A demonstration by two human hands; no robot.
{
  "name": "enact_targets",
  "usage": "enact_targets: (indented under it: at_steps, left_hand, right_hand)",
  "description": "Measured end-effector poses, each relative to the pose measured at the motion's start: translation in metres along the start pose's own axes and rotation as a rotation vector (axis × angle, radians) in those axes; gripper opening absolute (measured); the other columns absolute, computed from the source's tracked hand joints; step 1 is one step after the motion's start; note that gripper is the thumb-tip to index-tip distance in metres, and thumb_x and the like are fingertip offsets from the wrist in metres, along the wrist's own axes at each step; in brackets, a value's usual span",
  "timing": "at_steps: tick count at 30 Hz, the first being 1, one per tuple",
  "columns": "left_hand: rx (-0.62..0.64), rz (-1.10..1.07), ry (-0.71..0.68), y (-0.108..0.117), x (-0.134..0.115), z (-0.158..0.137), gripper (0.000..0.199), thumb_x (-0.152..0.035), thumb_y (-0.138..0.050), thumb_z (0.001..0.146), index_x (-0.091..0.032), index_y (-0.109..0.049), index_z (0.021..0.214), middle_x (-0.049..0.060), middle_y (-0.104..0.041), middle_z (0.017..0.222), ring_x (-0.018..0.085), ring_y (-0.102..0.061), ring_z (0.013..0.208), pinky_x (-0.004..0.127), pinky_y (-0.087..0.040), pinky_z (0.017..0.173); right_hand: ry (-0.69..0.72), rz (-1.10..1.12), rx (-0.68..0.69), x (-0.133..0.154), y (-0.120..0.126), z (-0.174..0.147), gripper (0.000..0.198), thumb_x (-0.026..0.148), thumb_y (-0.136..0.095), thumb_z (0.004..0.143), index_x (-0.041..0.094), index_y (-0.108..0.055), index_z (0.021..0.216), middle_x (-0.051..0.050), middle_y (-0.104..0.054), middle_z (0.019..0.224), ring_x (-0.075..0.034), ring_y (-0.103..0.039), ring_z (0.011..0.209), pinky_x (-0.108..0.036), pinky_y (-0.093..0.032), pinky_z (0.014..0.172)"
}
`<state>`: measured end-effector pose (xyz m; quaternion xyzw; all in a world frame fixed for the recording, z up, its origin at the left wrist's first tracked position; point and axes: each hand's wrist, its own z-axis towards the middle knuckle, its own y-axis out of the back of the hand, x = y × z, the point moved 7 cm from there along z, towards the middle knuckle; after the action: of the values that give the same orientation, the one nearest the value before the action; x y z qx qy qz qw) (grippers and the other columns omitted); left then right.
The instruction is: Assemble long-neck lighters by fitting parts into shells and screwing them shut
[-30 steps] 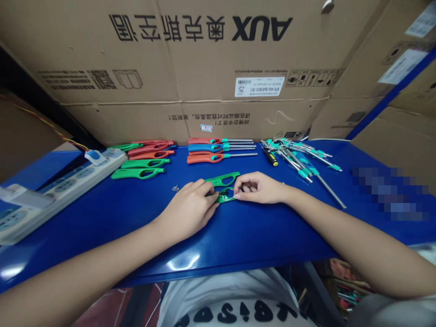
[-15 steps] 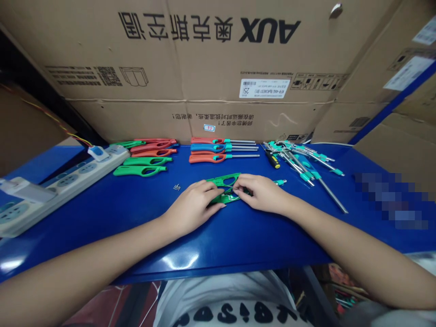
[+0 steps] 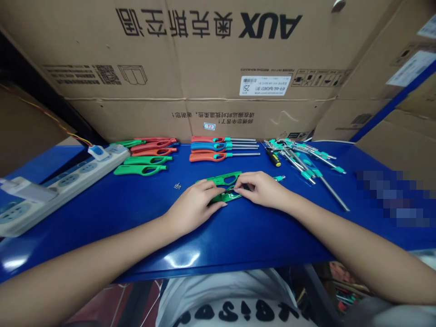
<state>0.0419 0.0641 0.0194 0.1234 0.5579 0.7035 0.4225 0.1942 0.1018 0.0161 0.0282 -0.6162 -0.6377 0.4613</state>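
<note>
Two green lighter casing halves lie between my hands at the middle of the blue table. My left hand (image 3: pixel 194 204) is closed on the nearer casing half (image 3: pixel 225 198), thumb along its front edge. Behind it, the other casing half (image 3: pixel 227 178) lies partly under my left fingers. My right hand (image 3: pixel 264 190) is closed in a pinch over the nearer half, beside a thin white wire and a small dark part (image 3: pixel 230 190). What the pinch holds is too small to make out. A lighter tube with a turquoise tip (image 3: pixel 279 178) sticks out behind my right hand.
Small screws (image 3: pixel 177 186) lie left of my hands. Red and green casings (image 3: pixel 141 170) rest by a power strip (image 3: pixel 64 181). Finished-looking lighters (image 3: pixel 207 157) stand in a row at the back. Right are a screwdriver (image 3: pixel 273 158) and several metal tubes (image 3: pixel 330 193). A cardboard wall (image 3: pixel 153 118) stands behind.
My right fingertips have shifted slightly over the nearer casing half, and the small dark part shows more between my hands. My left hand keeps its hold.
</note>
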Motion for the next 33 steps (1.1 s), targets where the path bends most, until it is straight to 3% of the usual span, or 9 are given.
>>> enact_targets:
  at_steps: [9, 13, 18, 25, 33]
  left_hand:
    - [0.091, 0.145, -0.088, 0.002, -0.010, 0.001, 0.030, -0.026, -0.057, 0.099, -0.015, -0.070, 0.124, 0.010, -0.063, 0.098, 0.024, -0.059, 0.092, 0.039, -0.055, 0.085]
    - [0.135, 0.225, -0.091, 0.002, -0.016, -0.001, 0.031, -0.023, -0.055, 0.100, -0.011, -0.069, 0.125, 0.013, -0.064, 0.101, 0.026, -0.061, 0.095, 0.040, -0.057, 0.084]
    - [0.128, 0.166, -0.132, -0.001, -0.014, -0.002, 0.033, -0.022, -0.053, 0.101, -0.009, -0.065, 0.128, 0.015, -0.065, 0.113, 0.027, -0.061, 0.105, 0.042, -0.056, 0.093]
    - [0.139, 0.077, -0.181, -0.001, -0.012, 0.000, 0.032, -0.022, -0.046, 0.104, -0.021, -0.068, 0.127, 0.012, -0.064, 0.120, 0.026, -0.059, 0.110, 0.043, -0.055, 0.094]
    - [0.152, 0.107, -0.187, -0.001, -0.013, -0.002, 0.033, -0.018, -0.047, 0.102, -0.021, -0.068, 0.128, 0.012, -0.063, 0.122, 0.026, -0.058, 0.111, 0.043, -0.054, 0.095]
  right_hand:
    - [-0.014, 0.112, 0.062, -0.005, 0.003, -0.001, 0.009, 0.019, -0.062, 0.089, 0.015, -0.068, 0.084, 0.001, -0.060, 0.070, -0.009, -0.045, 0.057, -0.022, -0.036, 0.059]
    - [0.008, 0.208, 0.142, -0.010, 0.002, -0.002, 0.006, 0.020, -0.065, 0.086, 0.015, -0.069, 0.087, 0.000, -0.062, 0.079, -0.009, -0.045, 0.060, -0.022, -0.038, 0.058]
    - [0.035, 0.208, 0.171, -0.011, 0.005, -0.004, 0.006, 0.021, -0.067, 0.087, 0.016, -0.069, 0.088, -0.001, -0.063, 0.088, -0.008, -0.045, 0.061, -0.022, -0.039, 0.059]
    - [0.094, 0.162, 0.172, -0.004, 0.009, -0.007, 0.008, 0.014, -0.062, 0.089, 0.016, -0.070, 0.091, -0.004, -0.066, 0.092, -0.011, -0.056, 0.072, -0.022, -0.043, 0.063]
    - [0.101, 0.145, 0.217, 0.004, 0.014, -0.010, 0.012, 0.016, -0.064, 0.088, 0.016, -0.073, 0.096, -0.004, -0.067, 0.091, -0.010, -0.056, 0.066, -0.024, -0.045, 0.064]
